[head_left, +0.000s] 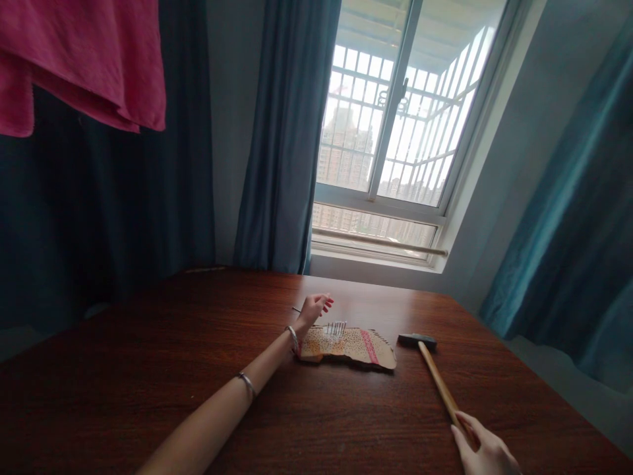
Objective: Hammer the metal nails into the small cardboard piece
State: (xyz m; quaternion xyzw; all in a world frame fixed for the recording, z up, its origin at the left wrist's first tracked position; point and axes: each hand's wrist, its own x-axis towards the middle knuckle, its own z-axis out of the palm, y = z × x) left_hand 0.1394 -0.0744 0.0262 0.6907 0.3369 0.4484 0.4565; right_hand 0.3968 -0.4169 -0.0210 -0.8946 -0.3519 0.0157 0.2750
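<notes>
A worn piece of board or thick cardboard [355, 346], dotted with many small holes and crossed by a pink-red band, lies on the table. Several nails [336, 328] stand upright in a row near its far edge. My left hand [315, 309] is just above the board's far left corner, fingers curled in; whatever they may hold is hidden. Left of that wrist, a thin dark rod like a nail [295, 309] pokes out. At the right, my right hand [487, 448] is closed around the wooden handle of a hammer [440, 382], whose dark head points away from me.
The brown wooden table [222, 356] spreads beneath both hands, its right edge running past the hammer. Behind stand a barred window [386, 132] and blue curtains [277, 145]. A pink cloth [99, 59] hangs at upper left.
</notes>
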